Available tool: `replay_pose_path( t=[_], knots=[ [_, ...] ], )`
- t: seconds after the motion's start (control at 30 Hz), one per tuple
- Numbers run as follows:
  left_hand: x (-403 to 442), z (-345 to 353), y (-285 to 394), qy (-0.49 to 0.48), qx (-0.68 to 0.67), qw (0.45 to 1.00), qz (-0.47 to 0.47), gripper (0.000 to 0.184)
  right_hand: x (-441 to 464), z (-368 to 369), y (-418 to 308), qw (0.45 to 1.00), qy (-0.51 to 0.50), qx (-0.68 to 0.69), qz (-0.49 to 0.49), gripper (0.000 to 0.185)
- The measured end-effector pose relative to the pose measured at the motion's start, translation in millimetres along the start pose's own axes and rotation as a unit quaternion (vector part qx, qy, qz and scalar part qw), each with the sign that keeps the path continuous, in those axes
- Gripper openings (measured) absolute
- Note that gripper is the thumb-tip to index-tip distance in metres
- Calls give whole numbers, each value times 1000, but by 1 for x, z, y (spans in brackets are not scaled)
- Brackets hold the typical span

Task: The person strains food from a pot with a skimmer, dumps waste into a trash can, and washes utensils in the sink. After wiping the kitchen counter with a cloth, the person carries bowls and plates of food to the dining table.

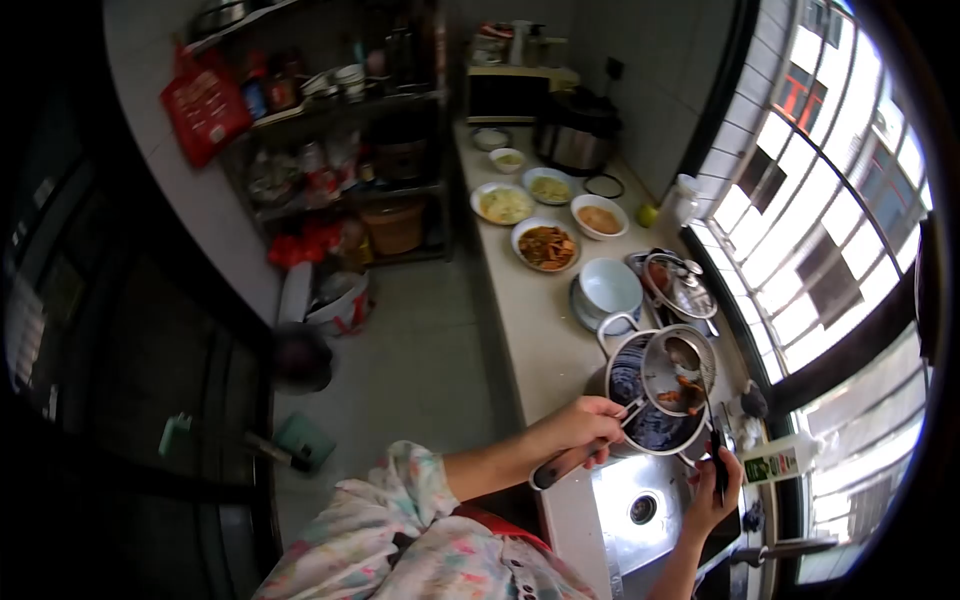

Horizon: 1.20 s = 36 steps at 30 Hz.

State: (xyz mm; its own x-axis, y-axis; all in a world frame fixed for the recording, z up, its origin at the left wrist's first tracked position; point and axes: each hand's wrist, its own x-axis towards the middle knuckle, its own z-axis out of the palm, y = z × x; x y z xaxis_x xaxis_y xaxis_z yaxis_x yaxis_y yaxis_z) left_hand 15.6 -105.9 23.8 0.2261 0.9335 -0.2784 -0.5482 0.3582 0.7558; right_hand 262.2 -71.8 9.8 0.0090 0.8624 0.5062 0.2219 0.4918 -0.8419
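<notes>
My left hand [580, 428] is closed around the handle of a mesh strainer [660, 370], held over a metal pot [604, 380] with a dark, mottled inside. Several orange-brown food pieces [684, 396] lie in the strainer. In my right hand [712, 492], fingers wrapped, is the black handle of a ladle [683, 352], whose metal bowl rests in or just above the strainer. The pot stands beside the sink [625, 505], with one loop handle toward the far side. How much the pot holds is hard to see.
Light bowls [609, 287] stand stacked beyond the pot, near a glass lid [690, 292]. Farther back are a dish of brown food [546, 246], other filled plates and an electric cooker [578, 135]. A white bottle [778, 460] and a faucet [785, 550] sit by the window.
</notes>
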Motion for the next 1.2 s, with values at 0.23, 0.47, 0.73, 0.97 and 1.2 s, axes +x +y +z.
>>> replay_pose_path(
  t=[0.23,0.47,0.73,0.97,1.2],
  knots=[
    [4,-5,-25,-58,-71,995,24,23,10,-7,3,995,-67,-64,38,24],
    [-96,-64,10,71,-84,991,79,51,4,91,-67,927,-320,185,65,51],
    [-274,-219,18,425,-86,877,208,49,-83,359,-80,809,-561,143,104,28],
    [-365,-447,-16,680,-34,695,230,47,-220,639,-65,659,-708,145,207,34],
    [-397,-637,-91,788,317,519,97,45,-345,797,-8,710,-704,19,18,30]
  ],
)
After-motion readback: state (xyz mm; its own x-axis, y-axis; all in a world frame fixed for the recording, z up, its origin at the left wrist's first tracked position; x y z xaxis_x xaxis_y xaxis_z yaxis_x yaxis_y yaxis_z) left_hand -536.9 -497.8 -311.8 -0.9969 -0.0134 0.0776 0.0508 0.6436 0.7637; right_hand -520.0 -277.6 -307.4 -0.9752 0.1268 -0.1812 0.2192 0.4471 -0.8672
